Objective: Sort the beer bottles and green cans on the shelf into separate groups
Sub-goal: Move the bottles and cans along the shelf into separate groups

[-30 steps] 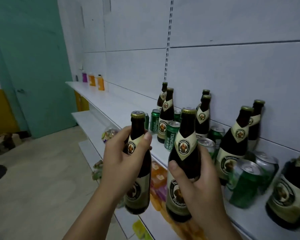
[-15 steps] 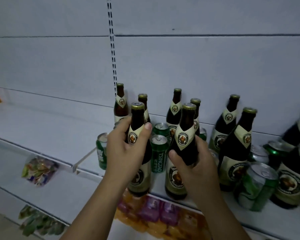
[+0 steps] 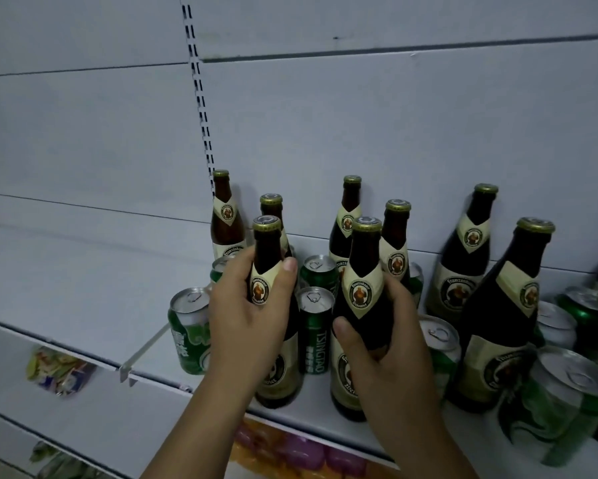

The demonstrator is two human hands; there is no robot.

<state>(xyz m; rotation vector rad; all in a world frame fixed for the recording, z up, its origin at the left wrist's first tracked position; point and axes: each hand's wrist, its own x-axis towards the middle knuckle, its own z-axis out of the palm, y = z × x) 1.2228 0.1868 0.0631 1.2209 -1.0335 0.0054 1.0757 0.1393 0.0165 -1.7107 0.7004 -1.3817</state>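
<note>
nearest, at the bottom edge: two bare forearms reaching up and forward. left hand (image 3: 252, 316) wrapped around the shoulder of a brown franziskaner bottle (image 3: 273, 305), thumb tip on the right of the neck label, fingers closed round the far side. right hand (image 3: 387, 344) clamped on a second franziskaner bottle (image 3: 359, 305), thumb across the glass below the neck label, fingers curled behind. both bottles upright, bases at the front edge of the white shelf (image 3: 83, 281); cannot tell whether resting on it or just above.

between the two held bottles: a tall green tsingtao can (image 3: 314, 331), upright, silver lid and pull tab up. left of the left hand: a squatter green can (image 3: 188, 331), upright, beside a clear shelf divider (image 3: 145, 350) angling toward the front edge. right of the right hand: another green can (image 3: 441, 354), partly hidden by the wrist, then a large franziskaner bottle (image 3: 501, 323) and, near right corner, a blurred green can (image 3: 563, 402).

farther back: more green cans behind the tsingtao one, and a row of brown bottles against the white back panel (image 3: 394, 133), bottles and cans mixed together.

below the shelf: coloured packets (image 3: 59, 369) at left, pink and orange packages (image 3: 301, 451) under the front lip.
</note>
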